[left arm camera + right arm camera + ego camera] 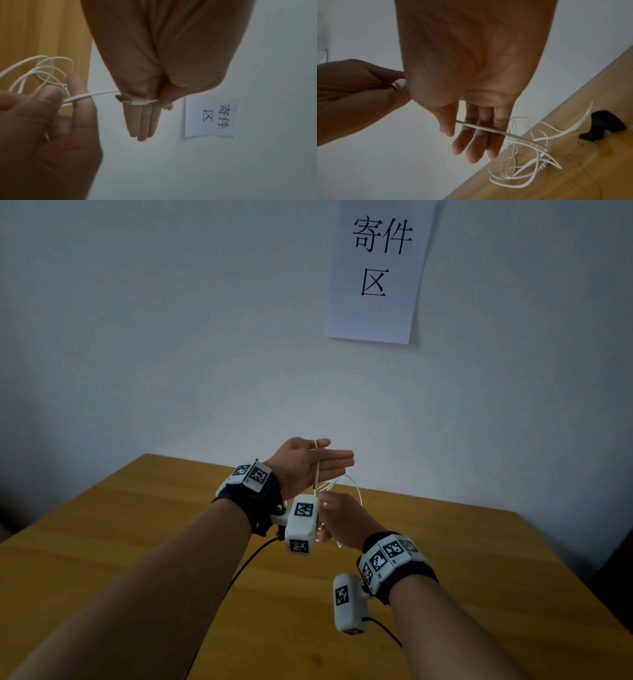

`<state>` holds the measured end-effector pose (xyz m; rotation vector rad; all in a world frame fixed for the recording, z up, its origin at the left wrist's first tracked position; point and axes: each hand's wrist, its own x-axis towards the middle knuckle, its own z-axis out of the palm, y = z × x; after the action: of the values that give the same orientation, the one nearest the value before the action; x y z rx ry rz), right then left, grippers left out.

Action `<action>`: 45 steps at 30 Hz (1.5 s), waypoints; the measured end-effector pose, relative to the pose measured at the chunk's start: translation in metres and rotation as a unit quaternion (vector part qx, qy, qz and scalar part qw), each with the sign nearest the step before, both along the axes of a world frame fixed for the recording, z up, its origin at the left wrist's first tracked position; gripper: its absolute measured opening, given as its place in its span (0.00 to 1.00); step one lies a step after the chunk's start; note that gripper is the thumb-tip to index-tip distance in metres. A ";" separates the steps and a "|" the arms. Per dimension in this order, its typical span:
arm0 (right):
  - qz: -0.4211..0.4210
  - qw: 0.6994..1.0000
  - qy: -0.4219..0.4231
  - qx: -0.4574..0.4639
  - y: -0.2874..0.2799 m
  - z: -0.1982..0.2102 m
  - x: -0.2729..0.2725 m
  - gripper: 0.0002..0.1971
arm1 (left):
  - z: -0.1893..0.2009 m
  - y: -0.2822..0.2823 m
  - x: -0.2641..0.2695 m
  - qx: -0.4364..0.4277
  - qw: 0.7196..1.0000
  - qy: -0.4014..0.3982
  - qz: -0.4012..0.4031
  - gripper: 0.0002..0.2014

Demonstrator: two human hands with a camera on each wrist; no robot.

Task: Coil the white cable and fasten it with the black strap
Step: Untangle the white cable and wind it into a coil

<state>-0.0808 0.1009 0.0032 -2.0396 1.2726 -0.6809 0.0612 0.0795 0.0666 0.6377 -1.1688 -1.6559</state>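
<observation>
My left hand (308, 467) is raised above the table, fingers straight, its thumb pinning the white cable's connector (135, 101) against the palm. From there the white cable (96, 94) runs to my right hand (342, 522), just below, which pinches it between thumb and forefinger (75, 86). In the right wrist view the cable crosses my right hand's fingers (471, 146). The rest of the cable (513, 174) lies in loose tangled loops on the table. A black strap (604, 125) sits on the table beyond the loops, away from both hands.
The wooden table (137, 542) stands against a pale wall with a paper sign (376, 268) taped above. White marker-covered camera units (301, 525) hang from both wrists, trailing thin black leads (246, 563) over the table.
</observation>
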 end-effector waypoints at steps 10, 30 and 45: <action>-0.041 0.998 -0.014 0.047 -0.002 0.002 -0.009 0.15 | -0.015 -0.004 -0.019 -0.118 0.868 -0.447 0.179 0.13; -0.095 0.992 -0.010 -0.081 -0.014 0.008 -0.033 0.08 | -0.027 -0.002 -0.007 -0.163 0.715 -0.680 0.030 0.08; -0.145 0.987 -0.011 -0.060 -0.019 -0.001 -0.026 0.29 | -0.008 0.006 0.001 0.079 0.978 -0.191 -0.028 0.16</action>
<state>-0.1064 0.0818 0.0020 -1.9525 1.5681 -0.9302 0.0627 0.0854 0.0590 1.0681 -1.3404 -1.7335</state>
